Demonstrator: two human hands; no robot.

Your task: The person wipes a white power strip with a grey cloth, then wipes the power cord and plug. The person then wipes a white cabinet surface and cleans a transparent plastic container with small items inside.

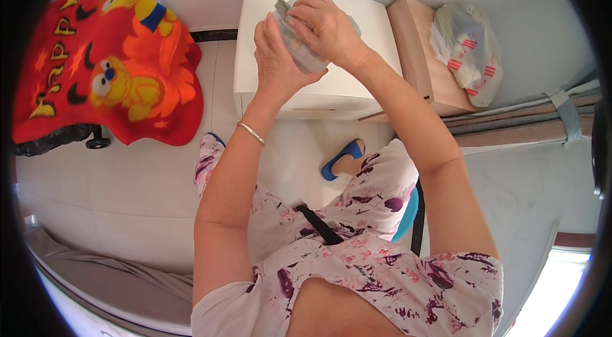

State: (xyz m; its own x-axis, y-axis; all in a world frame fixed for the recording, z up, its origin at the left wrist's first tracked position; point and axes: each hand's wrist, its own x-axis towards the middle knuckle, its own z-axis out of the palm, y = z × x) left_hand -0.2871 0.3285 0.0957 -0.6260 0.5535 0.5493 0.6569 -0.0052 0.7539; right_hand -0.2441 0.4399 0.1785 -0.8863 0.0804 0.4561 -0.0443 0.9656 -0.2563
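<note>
Over the white cabinet (315, 91), near its back, my left hand (279, 57) grips the near left side of a clear plastic container (306, 56), thumb and fingers spread around it. My right hand (325, 26) is on top of the container, its fingers curled at a grey piece (282, 5) on the upper left edge. Whether that piece is cloth or part of the container, I cannot tell. The right fingertips are partly hidden. The contents look pale and blurred through the plastic. A silvery bangle is on my left wrist.
Right of the cabinet stands a wooden box-like unit (420, 50) with a filled plastic bag (471, 57) on it. A red cartoon blanket (143, 74) covers something wheeled at the left. Tied curtains (521, 122) hang at the right. A grey-covered bed or seat (119, 289) lies lower left.
</note>
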